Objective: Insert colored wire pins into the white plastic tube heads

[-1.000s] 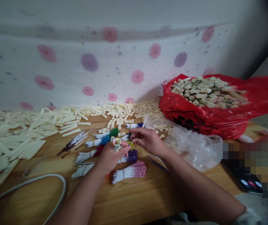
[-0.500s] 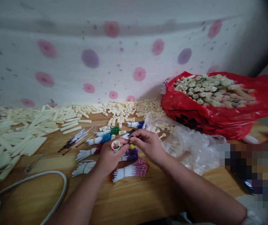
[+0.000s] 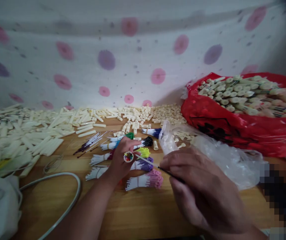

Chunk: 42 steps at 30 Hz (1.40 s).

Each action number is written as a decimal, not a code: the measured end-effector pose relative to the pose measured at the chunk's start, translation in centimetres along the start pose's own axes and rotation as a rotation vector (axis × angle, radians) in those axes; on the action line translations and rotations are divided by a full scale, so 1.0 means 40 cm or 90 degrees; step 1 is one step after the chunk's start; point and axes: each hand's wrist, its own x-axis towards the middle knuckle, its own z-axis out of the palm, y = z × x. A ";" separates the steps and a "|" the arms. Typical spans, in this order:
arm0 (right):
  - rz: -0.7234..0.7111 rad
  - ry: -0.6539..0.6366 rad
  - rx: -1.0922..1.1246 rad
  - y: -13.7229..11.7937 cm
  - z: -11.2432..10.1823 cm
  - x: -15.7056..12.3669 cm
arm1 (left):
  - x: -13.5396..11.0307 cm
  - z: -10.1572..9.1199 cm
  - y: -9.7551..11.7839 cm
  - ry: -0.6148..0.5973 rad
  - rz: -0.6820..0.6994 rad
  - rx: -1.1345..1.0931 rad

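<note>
My left hand [image 3: 121, 160] is wrapped round a round cream pen barrel [image 3: 128, 157], its end facing me with several coloured tips inside. My right hand [image 3: 200, 186], large and close to the camera, pinches a thin ink refill [image 3: 149, 161], white at its far end and dark near my fingers. The refill points towards the barrel; I cannot tell whether they touch. Around my left hand lie banded bundles of white sticks with coloured ends: a pink bundle [image 3: 144, 180], a yellow bundle [image 3: 143, 152], a black bundle [image 3: 146, 142] and several others.
Cream pen tubes [image 3: 45, 133] heap at the left, small slotted parts [image 3: 135, 116] at the back. A red bag [image 3: 223, 130] full of assembled pens stands right, behind a clear plastic bag [image 3: 228, 160]. A white cable [image 3: 77, 183] loops at front left, near loose dark-ended sticks [image 3: 90, 144].
My right hand has moved away from my left, towards the camera and to the right, with the refill now stretched between them. The whole view has shifted slightly; my left hand still holds the barrel.
</note>
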 end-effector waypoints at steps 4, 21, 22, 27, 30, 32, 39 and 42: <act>-0.017 -0.003 -0.008 -0.007 0.019 0.007 | 0.011 0.003 0.012 0.000 0.041 0.037; -0.075 0.059 0.014 0.050 0.130 -0.016 | -0.001 0.001 0.020 -0.014 0.091 0.016; -0.060 0.057 0.011 0.056 0.137 -0.019 | -0.003 0.002 0.018 -0.008 0.088 0.028; -0.010 0.059 -0.060 0.069 0.154 -0.033 | -0.007 0.000 0.001 0.028 0.109 0.106; 0.004 0.090 -0.084 0.070 0.156 -0.037 | -0.007 -0.006 -0.005 0.031 0.125 0.176; 0.012 0.095 -0.084 0.070 0.156 -0.037 | -0.007 -0.011 -0.004 0.031 0.132 0.216; 0.053 0.073 -0.042 0.069 0.150 -0.030 | -0.010 -0.018 0.010 0.031 0.184 0.301; 0.076 0.081 -0.029 0.066 0.154 -0.031 | -0.008 -0.014 0.015 0.058 0.190 0.363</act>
